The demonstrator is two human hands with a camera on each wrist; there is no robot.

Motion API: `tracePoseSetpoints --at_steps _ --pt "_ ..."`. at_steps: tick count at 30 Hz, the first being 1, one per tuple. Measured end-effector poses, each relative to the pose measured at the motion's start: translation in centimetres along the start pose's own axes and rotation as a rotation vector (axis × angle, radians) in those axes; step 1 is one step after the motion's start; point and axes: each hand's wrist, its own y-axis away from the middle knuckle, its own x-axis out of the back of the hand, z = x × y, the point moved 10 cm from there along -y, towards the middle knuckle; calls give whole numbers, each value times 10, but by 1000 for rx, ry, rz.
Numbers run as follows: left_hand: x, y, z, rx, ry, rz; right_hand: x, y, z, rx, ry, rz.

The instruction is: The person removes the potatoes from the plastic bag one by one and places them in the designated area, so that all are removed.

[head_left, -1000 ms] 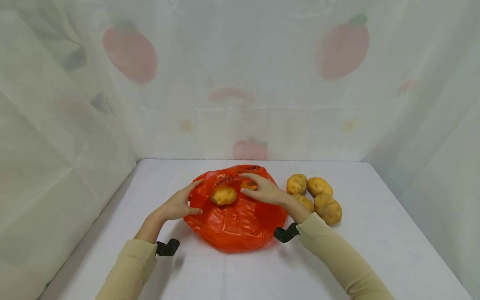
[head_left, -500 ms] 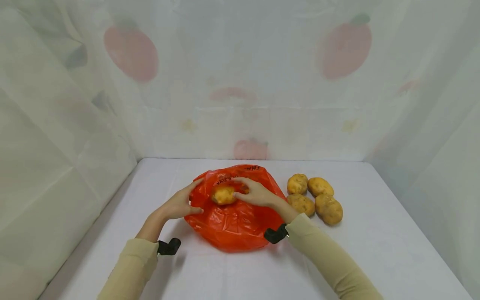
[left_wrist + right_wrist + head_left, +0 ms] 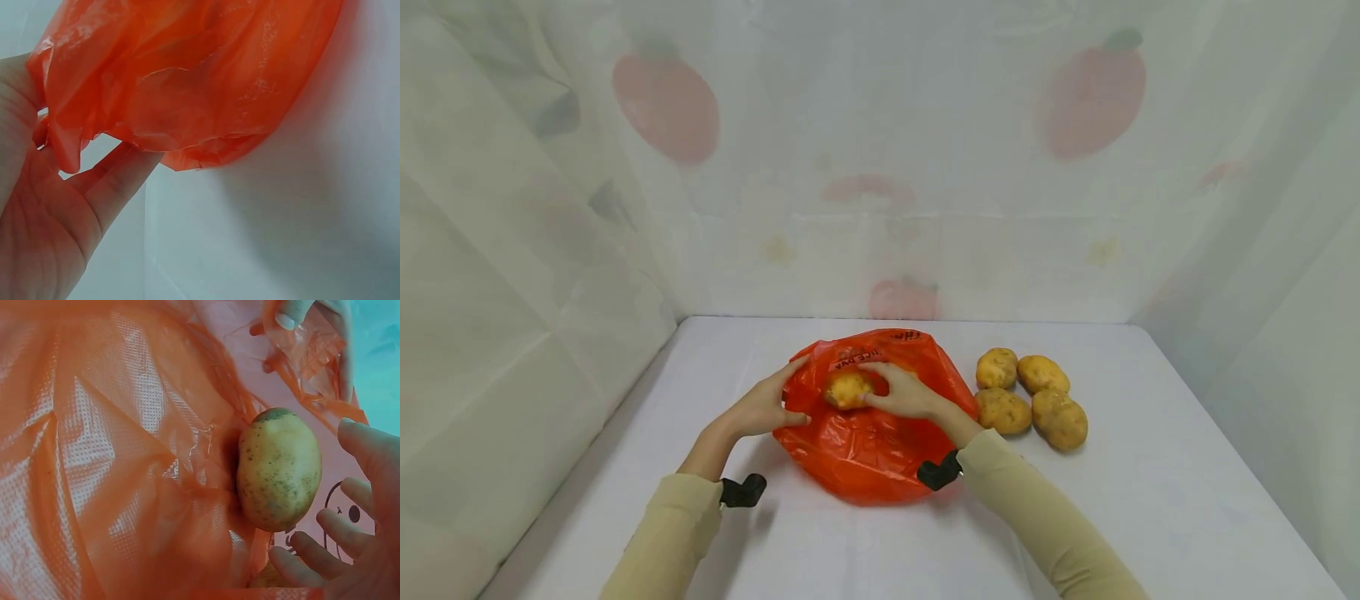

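A red plastic bag (image 3: pixel 857 467) lies spread on the table with its mouth facing up. Its left rim is held by my left hand (image 3: pixel 762 408), thumb inside and fingers behind; the left wrist view has the hand (image 3: pixel 56 212) against the thin film. Inside the bag rests a yellow-brown potato (image 3: pixel 844 390). My right hand (image 3: pixel 906 393) reaches over the bag, fingers spread and slightly bent, just right of this potato. In the right wrist view a gap separates the fingers from the potato (image 3: pixel 279 469). Part of a second potato (image 3: pixel 270 577) shows below it, mostly hidden.
Several loose potatoes (image 3: pixel 1003 411) sit on the white table (image 3: pixel 1150 483) right of the bag, close together. Pale printed sheets (image 3: pixel 880 250) stand behind and on both sides. Dark wrist-camera mounts (image 3: pixel 743 491) project from both wrists.
My right hand has moved left across the bag, from near the second potato toward the left one. My left hand stays at the left rim. The loose potatoes have not moved.
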Motion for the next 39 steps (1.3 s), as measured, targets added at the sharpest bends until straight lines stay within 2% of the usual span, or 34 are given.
tracePoseSetpoints --at_steps 11,19,26,39 --pt "-1 -2 -6 9 -8 -2 -8 -6 6 -57 -18 4" --pt "0 -2 -10 24 -9 2 -13 -15 4 -31 -4 12" --pt "0 -2 -8 29 0 -2 -20 -20 12 -106 23 -4" --pt "2 -1 -9 51 -4 -12 -24 -26 11 -98 60 21"
